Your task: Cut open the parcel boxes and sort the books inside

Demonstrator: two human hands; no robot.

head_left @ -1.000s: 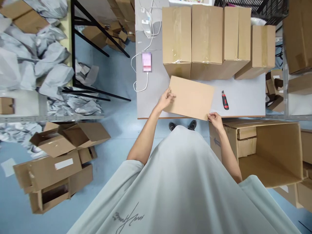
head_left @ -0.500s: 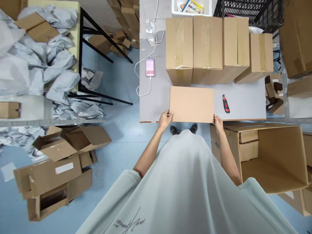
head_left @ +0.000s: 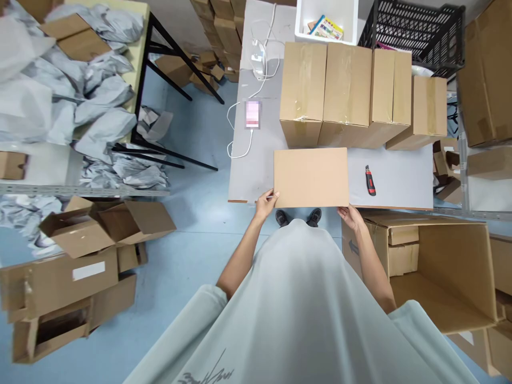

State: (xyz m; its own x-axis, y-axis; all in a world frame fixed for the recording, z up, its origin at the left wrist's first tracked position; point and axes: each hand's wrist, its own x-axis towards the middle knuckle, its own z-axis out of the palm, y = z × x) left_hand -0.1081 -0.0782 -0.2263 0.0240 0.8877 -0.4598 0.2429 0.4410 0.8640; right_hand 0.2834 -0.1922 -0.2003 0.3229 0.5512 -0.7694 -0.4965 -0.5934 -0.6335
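A flat, folded cardboard box (head_left: 311,177) lies squarely on the grey table (head_left: 400,178), its near edge at the table's front edge. My left hand (head_left: 265,202) pinches its near left corner. My right hand (head_left: 350,216) holds its near right corner from below the table edge. A red and black utility knife (head_left: 370,180) lies on the table just right of the flat box.
Several taped cartons (head_left: 348,96) stand in a row behind the flat box. A phone (head_left: 253,114) on a white cable lies at the table's left. A large open carton (head_left: 436,261) stands on the floor to my right; opened boxes (head_left: 80,266) lie at left.
The flat box was turned from a tilted position to lie square with the table and drawn toward me. Both hands slid to its near corners.
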